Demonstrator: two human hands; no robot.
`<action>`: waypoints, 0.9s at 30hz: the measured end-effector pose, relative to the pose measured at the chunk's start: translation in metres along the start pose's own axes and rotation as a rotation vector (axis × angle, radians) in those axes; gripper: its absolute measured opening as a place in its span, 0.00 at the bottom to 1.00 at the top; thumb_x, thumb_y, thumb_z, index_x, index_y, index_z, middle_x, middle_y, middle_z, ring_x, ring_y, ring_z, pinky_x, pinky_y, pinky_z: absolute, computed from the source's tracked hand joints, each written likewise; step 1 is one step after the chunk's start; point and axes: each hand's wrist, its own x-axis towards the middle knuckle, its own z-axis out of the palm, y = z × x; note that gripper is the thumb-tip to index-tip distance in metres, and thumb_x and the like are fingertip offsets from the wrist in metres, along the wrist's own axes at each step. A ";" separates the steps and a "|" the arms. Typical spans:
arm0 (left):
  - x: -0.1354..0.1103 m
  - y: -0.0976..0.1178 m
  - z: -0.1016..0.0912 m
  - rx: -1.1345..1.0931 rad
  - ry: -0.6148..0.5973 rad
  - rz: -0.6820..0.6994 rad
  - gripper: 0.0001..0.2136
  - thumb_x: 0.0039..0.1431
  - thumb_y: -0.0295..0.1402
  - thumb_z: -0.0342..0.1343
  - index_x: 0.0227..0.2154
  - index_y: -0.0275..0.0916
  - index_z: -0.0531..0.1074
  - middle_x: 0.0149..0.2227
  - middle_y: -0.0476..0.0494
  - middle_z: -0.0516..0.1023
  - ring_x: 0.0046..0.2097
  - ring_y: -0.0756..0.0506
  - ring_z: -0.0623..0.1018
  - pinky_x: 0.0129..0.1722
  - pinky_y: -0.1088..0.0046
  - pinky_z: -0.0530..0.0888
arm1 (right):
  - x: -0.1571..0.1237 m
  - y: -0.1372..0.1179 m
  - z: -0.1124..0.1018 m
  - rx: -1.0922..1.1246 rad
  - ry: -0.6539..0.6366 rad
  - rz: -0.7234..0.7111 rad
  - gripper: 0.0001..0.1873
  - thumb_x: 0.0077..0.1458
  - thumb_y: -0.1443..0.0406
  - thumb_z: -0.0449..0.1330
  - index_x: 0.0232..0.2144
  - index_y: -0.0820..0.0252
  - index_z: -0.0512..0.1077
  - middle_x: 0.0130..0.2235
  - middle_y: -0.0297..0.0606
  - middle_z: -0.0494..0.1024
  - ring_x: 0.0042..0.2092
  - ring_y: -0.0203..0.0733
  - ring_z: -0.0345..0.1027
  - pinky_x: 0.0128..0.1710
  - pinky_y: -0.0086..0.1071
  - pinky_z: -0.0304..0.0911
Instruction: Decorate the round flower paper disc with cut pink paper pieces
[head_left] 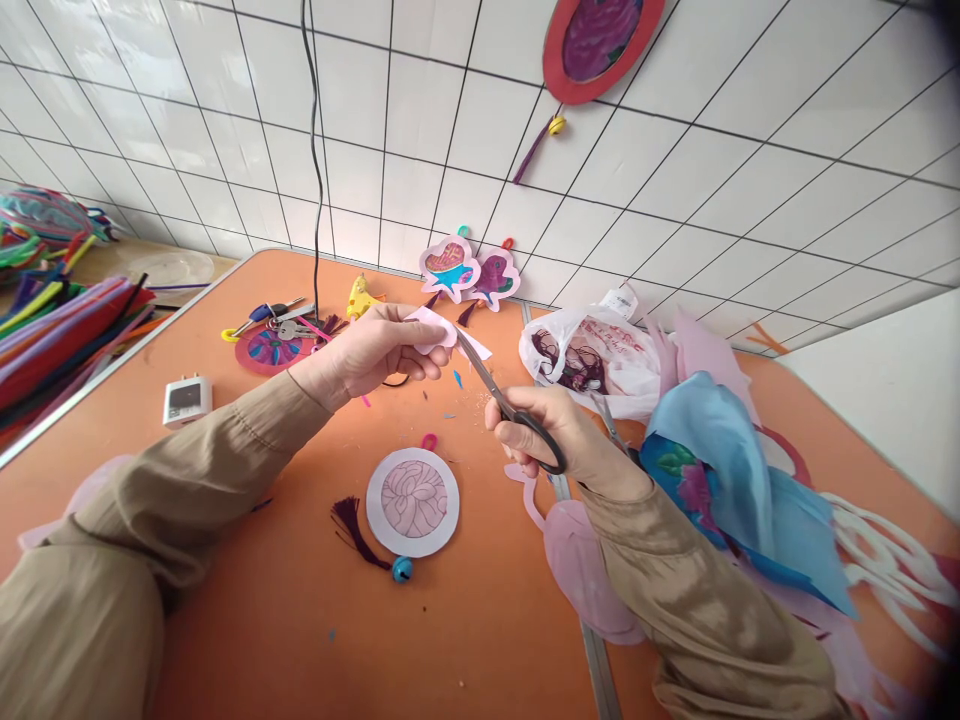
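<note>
My left hand pinches a small pale pink paper piece above the orange table. My right hand grips black-handled scissors, whose blades reach up into the pink paper. Below both hands a round white ornament with a drawn flower lies flat, with a dark tassel and a blue bell attached.
Coloured pipe cleaners are piled at the left. Keys, a small white device and a round painted ornament lie behind. A plastic bag, blue and pink fabric and paper offcuts crowd the right. Two finished ornaments lean on the tiled wall.
</note>
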 end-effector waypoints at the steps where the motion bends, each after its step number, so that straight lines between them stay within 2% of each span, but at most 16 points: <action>1: 0.000 0.000 0.001 0.005 0.005 0.003 0.06 0.50 0.32 0.67 0.26 0.34 0.80 0.23 0.46 0.78 0.23 0.51 0.77 0.23 0.78 0.72 | 0.000 0.002 0.000 0.008 -0.007 -0.003 0.22 0.48 0.50 0.71 0.29 0.61 0.69 0.17 0.24 0.63 0.17 0.29 0.59 0.16 0.23 0.61; 9: -0.004 0.005 0.010 0.064 0.039 -0.009 0.05 0.47 0.29 0.67 0.23 0.33 0.79 0.20 0.45 0.78 0.21 0.51 0.77 0.22 0.79 0.72 | 0.000 0.008 -0.002 -0.024 -0.018 -0.028 0.20 0.53 0.51 0.68 0.31 0.61 0.70 0.18 0.25 0.65 0.17 0.29 0.61 0.18 0.23 0.60; 18: -0.003 0.006 0.007 0.076 0.024 -0.018 0.05 0.48 0.29 0.66 0.24 0.32 0.79 0.21 0.44 0.78 0.21 0.51 0.77 0.21 0.79 0.71 | 0.001 0.000 0.001 -0.020 0.014 -0.020 0.23 0.48 0.50 0.71 0.28 0.61 0.70 0.17 0.24 0.62 0.17 0.28 0.58 0.15 0.22 0.59; 27: -0.002 0.007 0.002 0.098 -0.028 -0.018 0.05 0.48 0.29 0.66 0.23 0.32 0.78 0.19 0.46 0.76 0.20 0.52 0.75 0.20 0.80 0.69 | 0.001 0.001 0.000 -0.015 -0.005 0.002 0.24 0.46 0.49 0.72 0.28 0.61 0.69 0.17 0.25 0.63 0.17 0.28 0.58 0.14 0.21 0.57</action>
